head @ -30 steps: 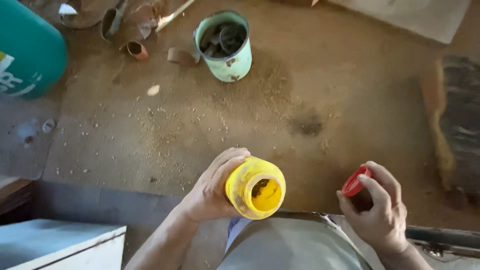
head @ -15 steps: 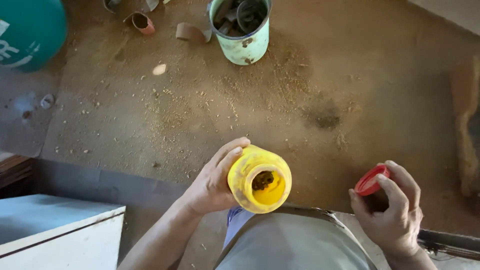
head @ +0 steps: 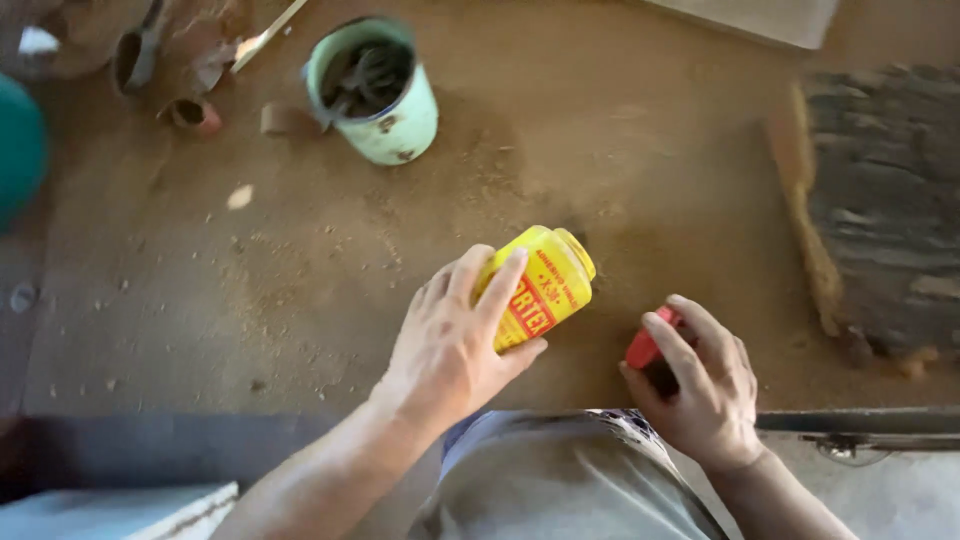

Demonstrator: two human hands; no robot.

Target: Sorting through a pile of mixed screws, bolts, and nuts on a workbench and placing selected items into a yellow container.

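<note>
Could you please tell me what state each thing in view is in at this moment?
Yellow jar: uncapped, tilted away, gripped by the left hand.
Red cap: off the jar, held in the right hand.
Green tin can: upright, open, with dark pieces inside.
Workbench: dusted with sawdust.
Wood block: lying flat at the right edge.

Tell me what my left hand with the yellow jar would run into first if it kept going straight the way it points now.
The left hand and its tilted yellow jar point up and to the right. Along that line only the dusty brown worktop shows, so the way looks free; the pale board lies at the far edge, though depth is unclear.
</note>
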